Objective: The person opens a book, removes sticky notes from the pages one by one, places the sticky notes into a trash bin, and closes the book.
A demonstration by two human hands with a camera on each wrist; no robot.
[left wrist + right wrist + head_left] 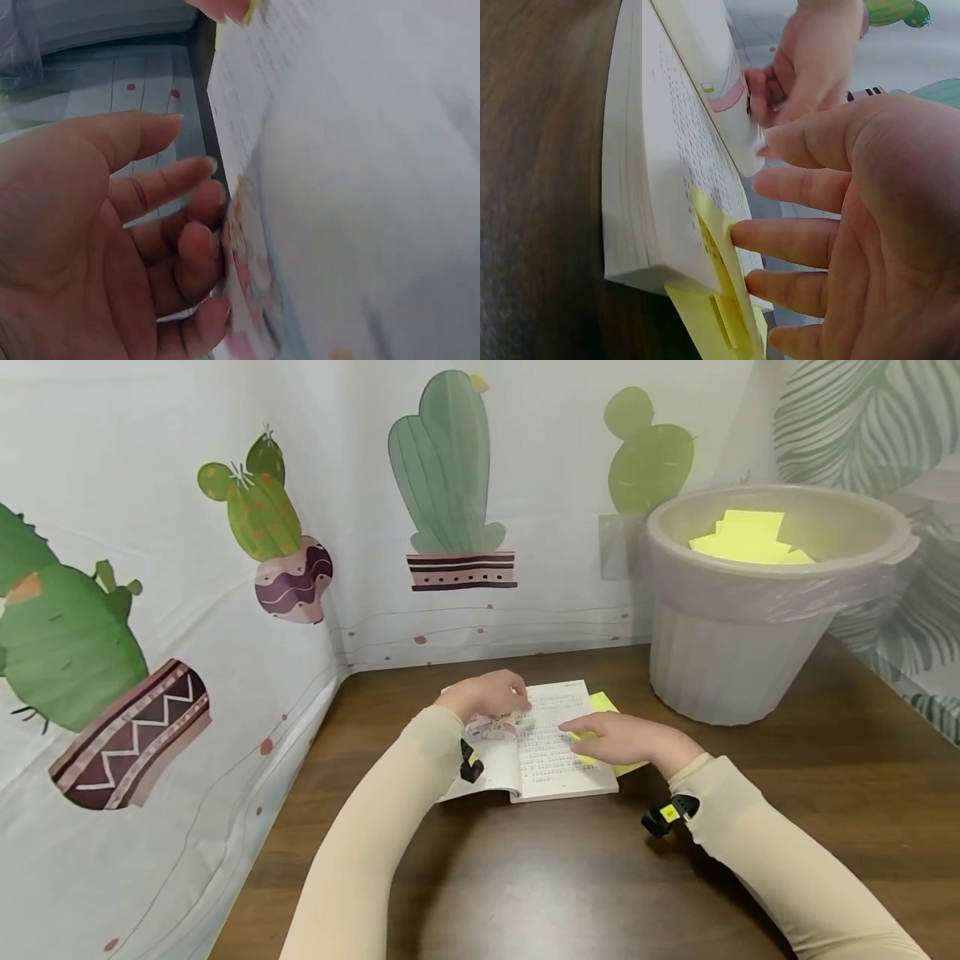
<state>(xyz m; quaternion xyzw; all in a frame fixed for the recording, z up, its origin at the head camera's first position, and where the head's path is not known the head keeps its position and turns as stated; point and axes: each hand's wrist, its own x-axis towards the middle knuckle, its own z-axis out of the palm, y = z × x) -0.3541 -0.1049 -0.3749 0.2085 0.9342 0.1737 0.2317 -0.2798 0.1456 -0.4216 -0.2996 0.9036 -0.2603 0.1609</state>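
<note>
Head view: an open book [543, 764] lies on the wood-grained bench [525, 877], printed text on its right-hand page. The left hand [491, 695] is over the upper part of its left page; the right hand [626, 739] reaches in from the other side, over yellow notes [604, 702] at the outer edge. To the right stands a pale bin [738, 652] with yellow papers [752, 533] inside, before a cactus-print curtain [555, 485].

Left wrist view: the left hand's fingers are loosely bent, thumb standing apart, grasping nothing visible; the fingertips come close to an illustrated page, though contact is hard to tell.

Right wrist view: the right hand is unclenched, fingers straight and spread, a fingertip touching the yellow notes, which overlap the printed page and jut past the book's edge.
</note>
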